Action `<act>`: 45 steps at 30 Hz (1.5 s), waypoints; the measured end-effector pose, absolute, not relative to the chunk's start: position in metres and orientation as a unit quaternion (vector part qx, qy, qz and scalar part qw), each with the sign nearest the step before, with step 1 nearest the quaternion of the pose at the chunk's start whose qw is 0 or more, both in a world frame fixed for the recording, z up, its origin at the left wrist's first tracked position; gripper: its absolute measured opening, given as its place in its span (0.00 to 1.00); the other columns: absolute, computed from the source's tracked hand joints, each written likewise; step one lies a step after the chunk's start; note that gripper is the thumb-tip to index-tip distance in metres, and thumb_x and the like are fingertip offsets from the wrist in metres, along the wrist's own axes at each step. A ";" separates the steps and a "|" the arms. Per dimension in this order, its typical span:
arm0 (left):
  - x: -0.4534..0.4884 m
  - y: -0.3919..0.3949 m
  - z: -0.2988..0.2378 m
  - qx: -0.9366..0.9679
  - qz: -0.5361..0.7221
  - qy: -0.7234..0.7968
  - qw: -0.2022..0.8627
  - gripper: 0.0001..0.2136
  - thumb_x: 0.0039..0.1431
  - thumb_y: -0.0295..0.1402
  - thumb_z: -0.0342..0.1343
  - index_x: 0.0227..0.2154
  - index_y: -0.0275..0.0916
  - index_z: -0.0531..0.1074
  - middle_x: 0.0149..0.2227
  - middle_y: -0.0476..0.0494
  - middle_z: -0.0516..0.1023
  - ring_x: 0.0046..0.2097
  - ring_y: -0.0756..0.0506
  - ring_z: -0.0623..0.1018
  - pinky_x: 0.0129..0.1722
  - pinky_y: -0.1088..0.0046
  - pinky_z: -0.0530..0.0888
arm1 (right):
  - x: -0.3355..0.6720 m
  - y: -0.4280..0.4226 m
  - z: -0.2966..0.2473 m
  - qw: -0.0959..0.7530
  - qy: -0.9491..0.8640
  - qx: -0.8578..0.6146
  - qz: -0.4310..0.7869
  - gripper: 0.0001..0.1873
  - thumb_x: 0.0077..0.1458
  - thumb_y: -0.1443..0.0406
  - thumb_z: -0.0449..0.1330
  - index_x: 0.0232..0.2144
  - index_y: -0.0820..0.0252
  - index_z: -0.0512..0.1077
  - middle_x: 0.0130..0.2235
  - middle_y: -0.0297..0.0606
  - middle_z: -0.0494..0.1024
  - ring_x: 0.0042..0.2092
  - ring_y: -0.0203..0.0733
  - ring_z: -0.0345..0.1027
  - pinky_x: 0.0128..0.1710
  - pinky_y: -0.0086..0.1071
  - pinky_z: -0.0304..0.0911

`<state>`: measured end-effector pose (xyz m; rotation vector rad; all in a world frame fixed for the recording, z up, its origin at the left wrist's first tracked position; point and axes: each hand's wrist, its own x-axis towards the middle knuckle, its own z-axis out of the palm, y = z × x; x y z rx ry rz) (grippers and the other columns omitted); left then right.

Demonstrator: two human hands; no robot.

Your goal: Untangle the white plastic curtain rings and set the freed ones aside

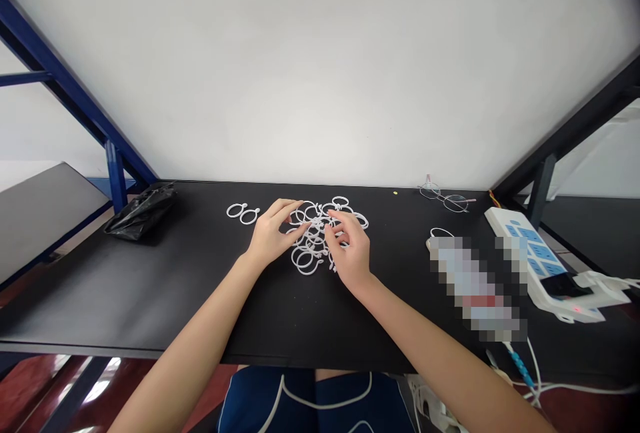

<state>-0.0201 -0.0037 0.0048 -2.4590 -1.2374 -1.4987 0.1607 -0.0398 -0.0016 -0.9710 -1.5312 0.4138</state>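
Observation:
A loose pile of white plastic rings (306, 266), several of them overlapping, lies on the black tabletop. Each ring I can make out is thin, some with a small knob or loop on the rim. My left hand (273, 233) reaches over the pile's left side, thumb and forefinger apart around some rings. Over the right side, my right hand (353, 249) has its fingers curled, with a small gap between thumb and forefinger. Rings show close to both sets of fingertips, but none is clearly gripped. Two separate white rings (243, 213) lie left of my left hand.
A black plastic bag (143, 213) sits at the back left. Glasses (445, 199) lie at the back right near the white wall (320, 86). A blurred-out object (475, 286) and a white power strip (537, 256) with plugs and cables occupy the right side.

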 end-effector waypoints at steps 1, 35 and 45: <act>-0.020 -0.004 0.004 -0.786 -0.477 -0.392 0.000 0.17 0.59 0.38 0.58 0.50 0.41 0.71 0.42 0.42 0.75 0.30 0.52 0.72 0.33 0.74 0.76 | 0.160 -0.039 -0.002 0.596 -0.663 -0.417 0.177 0.12 0.59 0.66 0.56 0.46 0.56 0.71 0.47 0.43 0.74 0.33 0.35 0.70 0.24 0.28 0.67; -0.014 -0.009 0.005 -0.809 -0.468 -0.355 -0.043 0.15 0.58 0.36 0.59 0.47 0.38 0.73 0.39 0.42 0.76 0.28 0.53 0.70 0.30 0.74 0.74 | 0.161 -0.036 -0.001 0.627 -0.603 -0.436 0.231 0.03 0.53 0.66 0.64 0.31 0.57 0.72 0.35 0.37 0.80 0.39 0.43 0.76 0.44 0.39 0.72; -0.014 -0.009 0.006 -0.803 -0.480 -0.346 -0.070 0.14 0.57 0.33 0.60 0.46 0.37 0.73 0.40 0.41 0.76 0.30 0.51 0.71 0.30 0.73 0.74 | 0.158 -0.038 0.005 0.653 -0.544 -0.407 0.333 0.12 0.49 0.65 0.67 0.25 0.57 0.65 0.32 0.36 0.80 0.39 0.44 0.78 0.43 0.40 0.73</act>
